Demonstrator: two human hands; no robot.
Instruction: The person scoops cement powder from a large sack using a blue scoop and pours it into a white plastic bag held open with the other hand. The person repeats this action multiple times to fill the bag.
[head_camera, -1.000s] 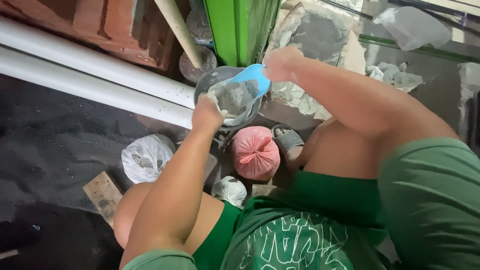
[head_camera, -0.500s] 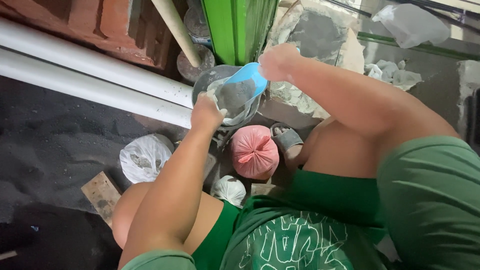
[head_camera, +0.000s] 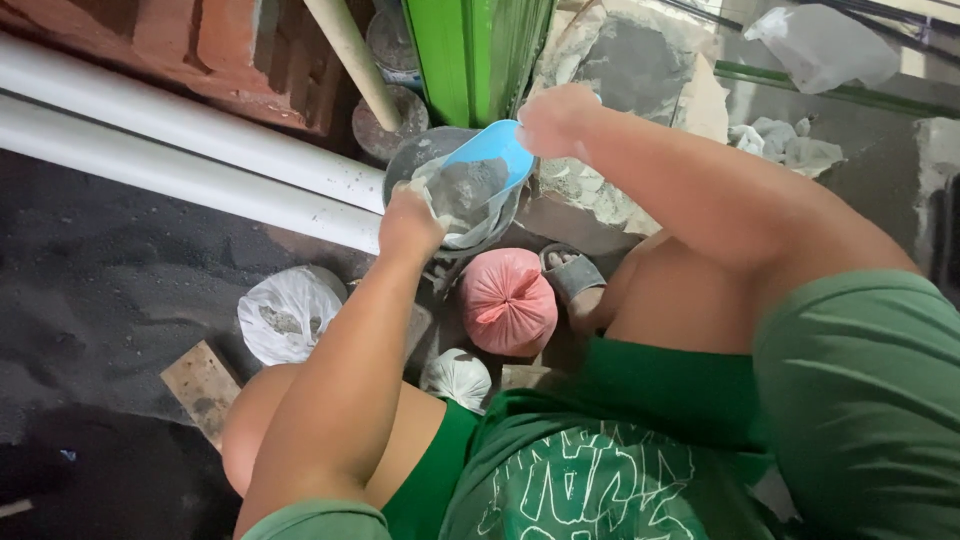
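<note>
pink tied bag (head_camera: 508, 300), white bags (head_camera: 288, 315) and pipes (head_camera: 190, 150) beside left hand (head_camera: 410, 222)

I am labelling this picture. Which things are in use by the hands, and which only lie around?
In use:
left hand
right hand
clear bag
blue scoop

Lying around:
pink bag
white bag
white pipes
wood piece

The left hand (head_camera: 410, 222) covers the near rim of a clear plastic bag (head_camera: 468, 215), and the blue scoop (head_camera: 490, 160) hides part of the grey powder inside. The right hand (head_camera: 556, 120) is blurred, its fingers indistinct. A white pipe (head_camera: 180, 125) and green shorts (head_camera: 860, 400) run off the frame's edges.
</note>
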